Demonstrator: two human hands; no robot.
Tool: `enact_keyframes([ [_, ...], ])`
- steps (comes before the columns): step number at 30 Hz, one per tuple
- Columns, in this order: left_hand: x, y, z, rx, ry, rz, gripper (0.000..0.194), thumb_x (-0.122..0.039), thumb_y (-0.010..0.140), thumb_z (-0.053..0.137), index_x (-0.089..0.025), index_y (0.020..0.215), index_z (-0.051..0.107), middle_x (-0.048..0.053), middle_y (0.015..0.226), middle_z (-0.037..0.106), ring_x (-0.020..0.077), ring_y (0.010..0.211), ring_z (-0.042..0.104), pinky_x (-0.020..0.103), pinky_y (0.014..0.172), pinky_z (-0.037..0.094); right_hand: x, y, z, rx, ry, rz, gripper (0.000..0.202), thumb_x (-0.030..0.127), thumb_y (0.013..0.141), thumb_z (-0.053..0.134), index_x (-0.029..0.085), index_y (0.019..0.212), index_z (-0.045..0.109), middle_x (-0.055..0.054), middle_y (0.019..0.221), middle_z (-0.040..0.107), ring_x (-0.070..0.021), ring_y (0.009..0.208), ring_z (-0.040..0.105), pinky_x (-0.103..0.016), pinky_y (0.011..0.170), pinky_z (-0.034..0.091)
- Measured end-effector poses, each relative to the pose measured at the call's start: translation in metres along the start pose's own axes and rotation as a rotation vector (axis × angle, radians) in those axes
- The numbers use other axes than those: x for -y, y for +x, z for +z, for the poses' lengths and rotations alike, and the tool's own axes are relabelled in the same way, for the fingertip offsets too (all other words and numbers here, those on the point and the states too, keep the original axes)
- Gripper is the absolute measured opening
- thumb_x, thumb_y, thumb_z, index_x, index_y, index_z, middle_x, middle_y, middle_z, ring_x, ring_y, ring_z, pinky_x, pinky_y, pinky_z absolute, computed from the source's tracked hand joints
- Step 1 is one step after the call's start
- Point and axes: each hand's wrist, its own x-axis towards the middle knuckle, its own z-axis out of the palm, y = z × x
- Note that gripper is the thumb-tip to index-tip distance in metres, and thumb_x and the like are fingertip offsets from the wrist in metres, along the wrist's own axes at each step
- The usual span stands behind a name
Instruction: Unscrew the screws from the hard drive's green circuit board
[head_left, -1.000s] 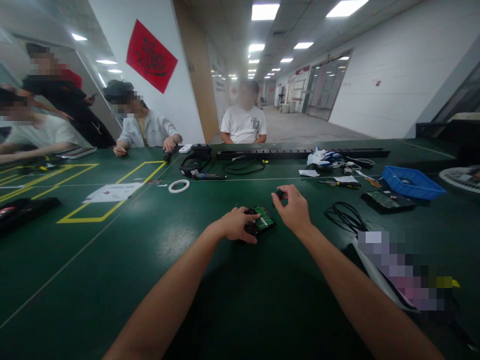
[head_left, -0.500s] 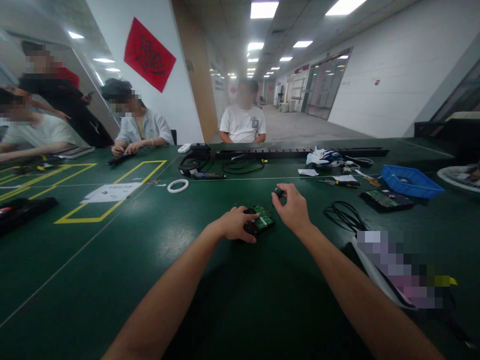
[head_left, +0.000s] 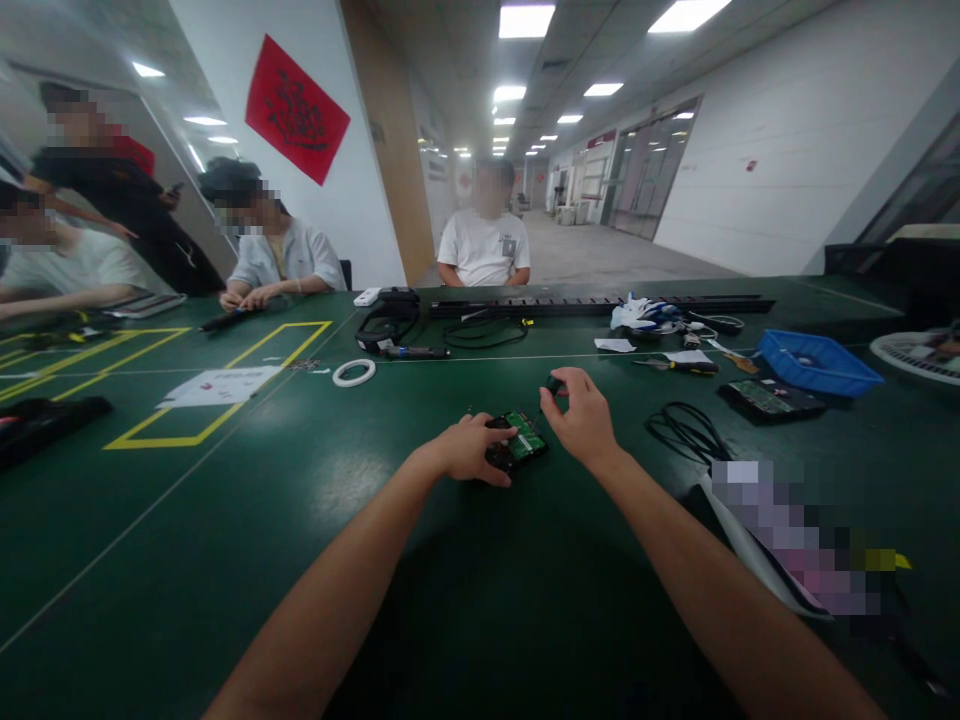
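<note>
A hard drive (head_left: pixel 529 438) with its green circuit board facing up lies on the green table. Gripping it from the left is my left hand (head_left: pixel 471 446), thumb on the near side and fingers across the top, so part of the drive is hidden. My right hand (head_left: pixel 581 412) pinches a screwdriver (head_left: pixel 553 384) by its dark handle. Its thin shaft slants down toward the board's right part; whether the tip touches a screw is too small to tell.
Right of my hands lie a coiled black cable (head_left: pixel 686 432), another drive (head_left: pixel 772 398), a blue tray (head_left: pixel 821 362) and pliers (head_left: pixel 682 366). A white ring (head_left: pixel 354 373) and a pen-like tool (head_left: pixel 416 352) lie to the left. A person (head_left: pixel 484 245) sits opposite; others are at left.
The view has shifted very slightly. Both hands keep their hold on the drive and the screwdriver, and the drive stays in place.
</note>
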Motion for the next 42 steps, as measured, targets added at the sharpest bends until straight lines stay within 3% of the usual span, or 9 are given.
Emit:
enact_keyframes([
  [11, -0.0023, -0.0008, -0.0022, 0.004, -0.006, -0.006, 0.102, -0.078, 0.065, 0.069, -0.038, 0.152, 0.035, 0.011, 0.154, 0.032, 0.0409, 0.132, 0.040, 0.049, 0.105, 0.036, 0.0065, 0.0013, -0.0040, 0.000, -0.033, -0.022, 0.027, 0.033, 0.092, 0.055, 0.021, 0.117, 0.055, -0.011, 0.107, 0.060, -0.0237, 0.086, 0.062, -0.041, 0.080, 0.054],
  [20, -0.0002, -0.0004, -0.0007, -0.001, -0.008, 0.000, 0.102, -0.079, 0.064, 0.068, -0.038, 0.152, 0.035, 0.011, 0.155, 0.031, 0.0411, 0.132, 0.040, 0.049, 0.105, 0.036, 0.0005, -0.0005, 0.0015, -0.049, 0.053, 0.016, 0.025, 0.040, 0.090, 0.062, 0.022, 0.105, 0.054, -0.010, 0.103, 0.061, -0.0240, 0.087, 0.062, -0.040, 0.074, 0.056],
  [32, 0.0005, 0.0003, 0.0001, -0.003, -0.001, -0.001, 0.103, -0.081, 0.064, 0.066, -0.037, 0.152, 0.035, 0.011, 0.154, 0.030, 0.0414, 0.132, 0.039, 0.049, 0.105, 0.037, 0.0004, 0.0014, -0.0013, -0.069, 0.019, -0.013, 0.018, 0.035, 0.094, 0.055, 0.022, 0.107, 0.058, -0.012, 0.113, 0.065, -0.0257, 0.097, 0.065, -0.042, 0.082, 0.056],
  [37, 0.0015, 0.0010, 0.0018, -0.013, 0.002, 0.019, 0.102, -0.080, 0.065, 0.066, -0.036, 0.152, 0.035, 0.012, 0.154, 0.031, 0.0414, 0.131, 0.041, 0.051, 0.106, 0.035, 0.0021, 0.0007, -0.0027, -0.042, -0.012, -0.012, 0.020, 0.037, 0.094, 0.055, 0.022, 0.107, 0.059, -0.010, 0.103, 0.066, -0.0243, 0.088, 0.065, -0.040, 0.080, 0.055],
  [42, 0.0025, 0.0015, 0.0041, -0.031, -0.002, 0.020, 0.100, -0.078, 0.066, 0.068, -0.036, 0.151, 0.036, 0.013, 0.153, 0.032, 0.0422, 0.133, 0.039, 0.050, 0.106, 0.036, 0.0067, 0.0005, -0.0044, -0.010, -0.051, 0.000, 0.027, 0.033, 0.094, 0.052, 0.019, 0.116, 0.058, -0.013, 0.110, 0.062, -0.0250, 0.092, 0.063, -0.040, 0.081, 0.054],
])
